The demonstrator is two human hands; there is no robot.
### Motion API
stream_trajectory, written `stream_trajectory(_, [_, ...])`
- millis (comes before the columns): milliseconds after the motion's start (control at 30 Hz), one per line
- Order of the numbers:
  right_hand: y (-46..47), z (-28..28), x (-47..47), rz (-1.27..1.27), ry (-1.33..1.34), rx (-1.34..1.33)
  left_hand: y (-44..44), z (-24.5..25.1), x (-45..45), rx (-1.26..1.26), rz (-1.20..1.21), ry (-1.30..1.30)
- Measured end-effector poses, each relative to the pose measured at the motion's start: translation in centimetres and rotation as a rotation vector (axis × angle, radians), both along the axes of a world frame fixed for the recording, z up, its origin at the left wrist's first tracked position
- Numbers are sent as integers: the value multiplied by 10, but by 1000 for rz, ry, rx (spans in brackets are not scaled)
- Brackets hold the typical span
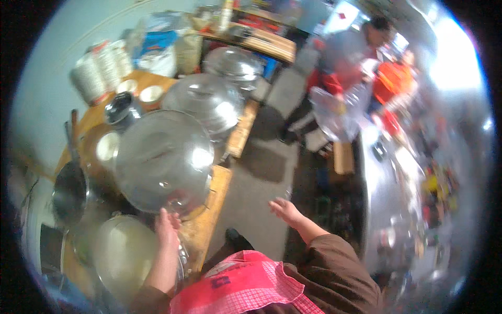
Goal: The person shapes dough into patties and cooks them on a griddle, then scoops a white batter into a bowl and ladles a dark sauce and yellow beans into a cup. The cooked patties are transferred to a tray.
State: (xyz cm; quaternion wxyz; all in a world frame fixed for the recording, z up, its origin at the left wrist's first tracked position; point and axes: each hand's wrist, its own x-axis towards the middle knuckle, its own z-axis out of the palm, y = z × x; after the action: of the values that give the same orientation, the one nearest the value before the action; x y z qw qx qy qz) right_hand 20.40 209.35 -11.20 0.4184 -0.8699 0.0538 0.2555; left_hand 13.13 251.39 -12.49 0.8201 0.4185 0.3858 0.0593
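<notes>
A big round metal lid (157, 153) with a dull sheen lies to my left, over the wooden table. My left hand (168, 227) is at its near rim, fingers pointing away from me. Blur hides whether those fingers grip the rim or only lie beside it. Below and left of the lid sits a large pale metal bowl or lid (123, 251). My right hand (285, 211) hangs above the grey floor (251, 196), its fingers loosely bent and apart, with nothing plainly held.
More domed lids (206, 102) stand farther along the wooden table (221, 178). A dark pan (70, 192) and stacked white cups (92, 80) are at left. At right runs a metal counter (372, 172). Beyond, a person (345, 51) is by a clear plastic bag (337, 114).
</notes>
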Motion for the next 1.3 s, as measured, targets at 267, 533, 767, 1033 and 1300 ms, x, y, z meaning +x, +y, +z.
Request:
stream_trajectory(267, [-200,36,-313,-627,428,-202,-5,22,-37,-163,-260,-118])
stream_trajectory(533, [-405,7,-362,-1537,-283,236,-136,12,-158,-10,-647,102])
stream_trajectory(767, [-643,11,-366,-1895,-650,393,-312,-9,-184,112,-934,289])
stream_trajectory(1033, [-813,-15,-352,-2135,-797,848,-456,30,-167,114,-1107,255])
stream_trajectory(1300, [-874,-13,-348,-2054,-1039,791,-472,41,-181,255,-1223,327])
